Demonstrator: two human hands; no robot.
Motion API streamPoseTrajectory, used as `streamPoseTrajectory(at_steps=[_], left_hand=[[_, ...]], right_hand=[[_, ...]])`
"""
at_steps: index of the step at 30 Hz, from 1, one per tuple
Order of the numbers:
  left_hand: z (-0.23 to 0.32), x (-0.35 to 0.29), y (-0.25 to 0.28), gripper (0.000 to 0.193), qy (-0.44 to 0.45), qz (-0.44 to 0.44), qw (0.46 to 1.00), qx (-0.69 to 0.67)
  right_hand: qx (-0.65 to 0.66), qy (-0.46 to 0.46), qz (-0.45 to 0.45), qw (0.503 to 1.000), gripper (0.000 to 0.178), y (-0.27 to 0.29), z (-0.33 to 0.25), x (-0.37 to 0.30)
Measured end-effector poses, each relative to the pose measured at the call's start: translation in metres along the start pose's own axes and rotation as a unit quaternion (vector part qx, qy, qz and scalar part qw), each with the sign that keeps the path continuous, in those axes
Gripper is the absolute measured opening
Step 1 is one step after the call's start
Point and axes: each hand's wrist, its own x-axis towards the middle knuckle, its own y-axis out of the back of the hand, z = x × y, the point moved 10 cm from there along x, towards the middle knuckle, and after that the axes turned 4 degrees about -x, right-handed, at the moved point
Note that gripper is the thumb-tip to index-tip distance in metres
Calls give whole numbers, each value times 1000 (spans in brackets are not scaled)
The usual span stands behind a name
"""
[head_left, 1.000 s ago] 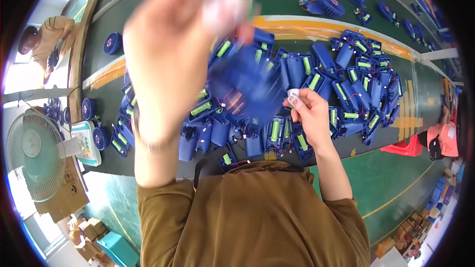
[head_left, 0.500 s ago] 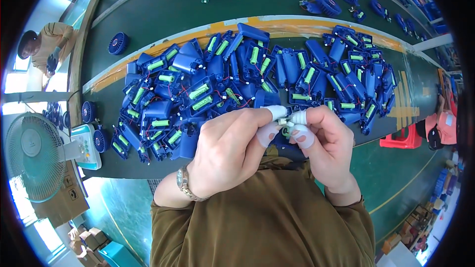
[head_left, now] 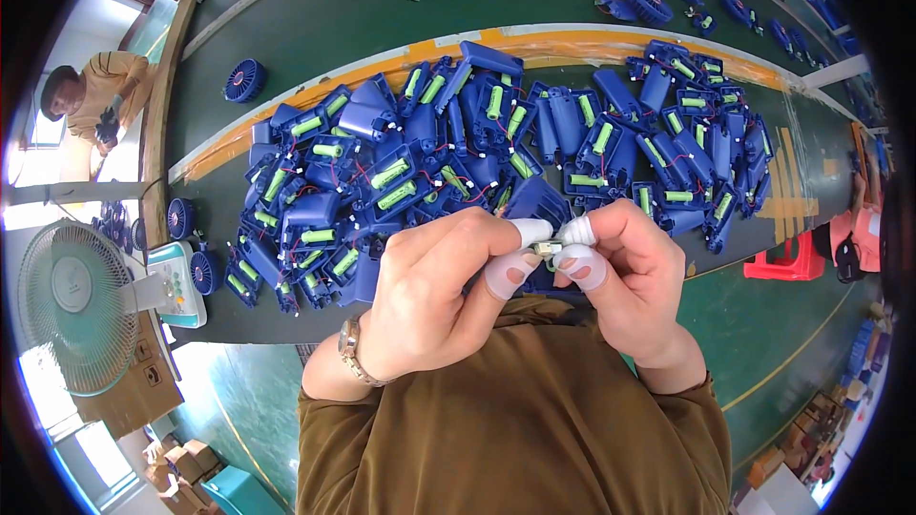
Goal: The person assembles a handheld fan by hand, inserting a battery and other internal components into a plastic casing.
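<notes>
The small pale connector (head_left: 548,249), by the desk's (head_left: 277,326) near edge, is clamped where the fingertips of the left hand (head_left: 429,277) and right hand (head_left: 641,278) meet; whether it is one piece or two is hard to tell. Beyond, blue casings (head_left: 311,212) with green cells (head_left: 396,195) heap toward the far edge.

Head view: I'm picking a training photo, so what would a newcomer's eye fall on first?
Probably the heap of blue casings with light-green cylinders, spread across the dark bench. Just below centre, the left hand and right hand meet, white-wrapped fingers at a small pale connector. A round fan stands at left.
</notes>
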Motion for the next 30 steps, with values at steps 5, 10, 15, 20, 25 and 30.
streamPoseTrajectory(at_steps=[5, 10, 15, 20, 25, 30], left_hand=[[6, 7, -1, 11, -48, -21, 999, 8], [1, 8, -7, 12, -34, -80, 996, 23], [-3, 11, -8, 13, -18, -50, 998, 27], [-11, 19, -13, 16, -33, -67, 997, 14], [-11, 31, -25, 19, -32, -142, 989, 10], [-43, 88, -32, 12, 101, -135, 985, 31]], right_hand=[[26, -51, -54, 997, 15, 3, 2, 4], [160, -113, -105, 975, 15, -2, 21, 8], [136, -62, -45, 988, 14, -1, 27, 6], [171, -139, -105, 970, 15, -1, 47, 12], [180, -181, -169, 952, 12, 9, 50, 20], [157, -124, -68, 977, 26, 42, 51, 63]])
